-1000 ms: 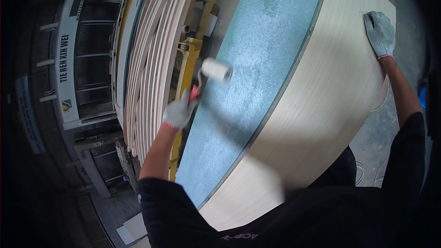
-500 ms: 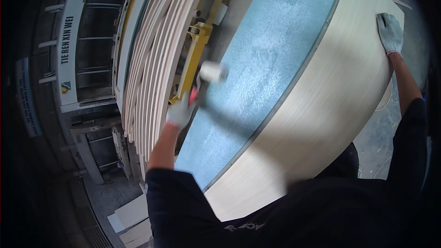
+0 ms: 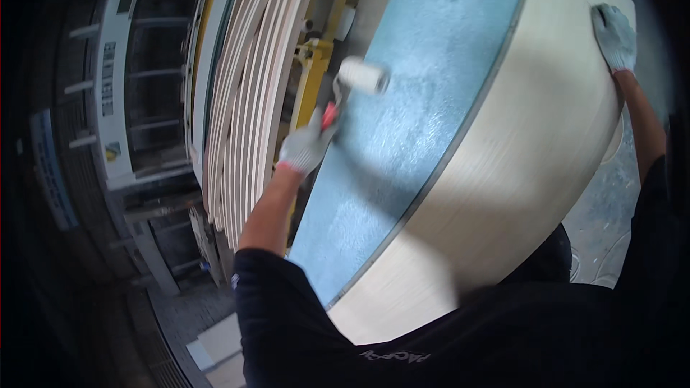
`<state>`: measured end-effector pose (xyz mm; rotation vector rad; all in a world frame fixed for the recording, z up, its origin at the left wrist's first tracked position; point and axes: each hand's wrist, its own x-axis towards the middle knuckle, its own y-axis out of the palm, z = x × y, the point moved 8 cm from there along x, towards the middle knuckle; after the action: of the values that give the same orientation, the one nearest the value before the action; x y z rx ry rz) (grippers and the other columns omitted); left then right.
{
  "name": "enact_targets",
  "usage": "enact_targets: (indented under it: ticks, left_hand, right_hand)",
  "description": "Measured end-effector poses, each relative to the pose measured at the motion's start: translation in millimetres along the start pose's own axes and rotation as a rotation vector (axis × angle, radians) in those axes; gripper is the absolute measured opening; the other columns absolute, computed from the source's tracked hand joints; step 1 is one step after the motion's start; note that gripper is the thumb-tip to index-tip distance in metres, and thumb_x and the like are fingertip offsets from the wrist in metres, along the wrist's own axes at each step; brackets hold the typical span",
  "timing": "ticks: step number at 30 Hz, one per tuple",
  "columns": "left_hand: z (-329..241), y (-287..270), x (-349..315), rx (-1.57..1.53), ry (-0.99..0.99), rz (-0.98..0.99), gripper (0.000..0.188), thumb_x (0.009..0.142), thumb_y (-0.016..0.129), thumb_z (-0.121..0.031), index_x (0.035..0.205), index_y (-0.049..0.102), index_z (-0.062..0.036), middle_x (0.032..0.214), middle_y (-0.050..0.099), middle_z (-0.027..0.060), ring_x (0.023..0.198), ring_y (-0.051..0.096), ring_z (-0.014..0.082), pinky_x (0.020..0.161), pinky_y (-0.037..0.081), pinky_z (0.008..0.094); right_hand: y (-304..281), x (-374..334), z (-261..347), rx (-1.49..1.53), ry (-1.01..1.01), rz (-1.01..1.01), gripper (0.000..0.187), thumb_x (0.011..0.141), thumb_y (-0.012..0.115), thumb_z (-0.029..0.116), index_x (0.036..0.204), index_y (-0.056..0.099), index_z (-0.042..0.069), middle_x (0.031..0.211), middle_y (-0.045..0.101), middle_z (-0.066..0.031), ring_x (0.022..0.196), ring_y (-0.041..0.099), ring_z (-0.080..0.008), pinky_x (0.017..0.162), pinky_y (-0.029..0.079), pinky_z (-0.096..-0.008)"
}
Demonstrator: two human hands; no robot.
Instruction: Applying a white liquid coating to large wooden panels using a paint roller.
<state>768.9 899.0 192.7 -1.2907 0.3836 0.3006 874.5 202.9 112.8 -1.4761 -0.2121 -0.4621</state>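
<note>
"watching from my remote seat, i see the roller [image 3: 365,75] overlapping the left edge of the blue panel [image 3: 431,21], just right of the yellow frame [image 3: 311,82]. which way does it point?"

"its cylinder lies across my view, long axis running left to right and dipping slightly, one end face turned right. the red handle [image 3: 329,115] slants from the left hand [image 3: 305,147] up and rightward."

"and the hands?"

"the left hand is wrapped around the red handle. the right hand [image 3: 616,37] lies on the right edge of the pale wood sheet [image 3: 517,136]; i cannot tell whether its fingers pinch that edge."

"is the roller touching the blue?"

"i cannot tell from up here."

"what differs from half a second ago?"

"the roller is higher and farther right in my view. in that earlier frame it is mostly left of the panel's edge; now more of it covers the blue. the white speckling looks fainter and smoother too, while the right hand keeps to the same edge."
</note>
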Motion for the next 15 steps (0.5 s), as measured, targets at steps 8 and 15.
enact_targets:
  ticks: [8,15]
  left_hand:
    - [-87,-64,78,-0.095,0.155,-0.182,0.065,0.103,0.049,-0.046,0.153,0.033,-0.0076,0.101,0.069,0.0303,0.095,0.068,0.0472,0.082,0.053,0.0539]
    - [146,120,-222,0.084,-0.170,0.201,0.074,0.101,0.053,-0.049,0.162,0.021,-0.0220,0.093,0.072,0.0227,0.082,0.072,0.0406,0.071,0.057,0.0530]
  right_hand:
    - [8,5,-7,0.043,0.006,0.027,0.033,0.101,0.052,0.035,0.110,0.069,0.008,0.114,0.068,-0.0142,0.107,0.063,-0.0358,0.093,0.050,-0.0451]
    - [20,10,2,-0.031,0.028,0.103,0.036,0.103,0.050,0.038,0.115,0.068,0.009,0.118,0.068,-0.0138,0.107,0.065,-0.0362,0.093,0.052,-0.0454]
